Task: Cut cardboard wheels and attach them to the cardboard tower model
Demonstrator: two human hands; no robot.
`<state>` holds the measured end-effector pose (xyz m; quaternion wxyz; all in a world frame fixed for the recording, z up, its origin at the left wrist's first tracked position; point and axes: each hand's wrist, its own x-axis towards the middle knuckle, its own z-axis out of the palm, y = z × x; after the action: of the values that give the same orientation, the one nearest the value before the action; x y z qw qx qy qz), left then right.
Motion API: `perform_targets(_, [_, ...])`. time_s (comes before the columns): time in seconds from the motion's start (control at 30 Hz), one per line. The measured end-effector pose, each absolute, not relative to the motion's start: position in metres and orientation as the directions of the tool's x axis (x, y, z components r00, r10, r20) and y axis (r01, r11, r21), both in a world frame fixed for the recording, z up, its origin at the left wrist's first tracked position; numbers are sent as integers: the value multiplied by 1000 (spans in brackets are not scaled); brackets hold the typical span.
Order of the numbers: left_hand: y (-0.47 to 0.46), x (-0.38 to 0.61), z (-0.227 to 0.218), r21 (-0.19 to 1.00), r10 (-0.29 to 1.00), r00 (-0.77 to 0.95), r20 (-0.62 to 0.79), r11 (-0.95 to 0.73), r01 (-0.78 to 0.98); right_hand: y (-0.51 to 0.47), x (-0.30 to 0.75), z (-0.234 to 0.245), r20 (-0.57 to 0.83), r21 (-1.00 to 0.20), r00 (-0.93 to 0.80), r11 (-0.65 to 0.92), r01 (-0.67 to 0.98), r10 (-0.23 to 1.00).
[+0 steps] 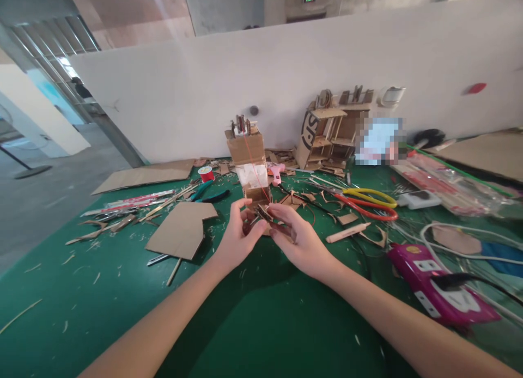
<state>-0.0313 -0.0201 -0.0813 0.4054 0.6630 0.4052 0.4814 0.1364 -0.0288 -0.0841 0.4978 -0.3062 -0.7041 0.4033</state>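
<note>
In the head view, my left hand and my right hand meet low over the table, fingers curled. Between their fingertips is a small brown cardboard piece, partly hidden by the fingers. Just behind them stands a cardboard tower with a white patch on its front and cardboard wheels on top. A red thread runs from the wheels down to my hands. Beside the tower lies a pink glue gun.
Left are a cut cardboard sheet, teal-handled pliers and a red thread spool. Right are scissors with yellow and red handles, a marker-like stick and a magenta power strip. A cardboard shelf stands against the white partition.
</note>
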Motion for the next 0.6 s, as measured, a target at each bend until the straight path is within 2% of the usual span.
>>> perform_targets(0.13, [-22,-32,-77,842,895,219,387,-441,312,-37,137,-80,465,-840,-399,537,84,790])
perform_targets(0.3, [-26,-30,-72,796,870,165,465,-492,351,-34,133,-85,490,-857,-218,512,57,844])
perform_targets(0.43, [-28,-27,-71,818,845,176,505,-534,214,-24,135,-92,430,-830,-306,505,238,850])
perform_targets(0.6, [-32,-22,-73,891,863,241,444,-454,-13,-18,144,-90,507,-617,-383,635,465,772])
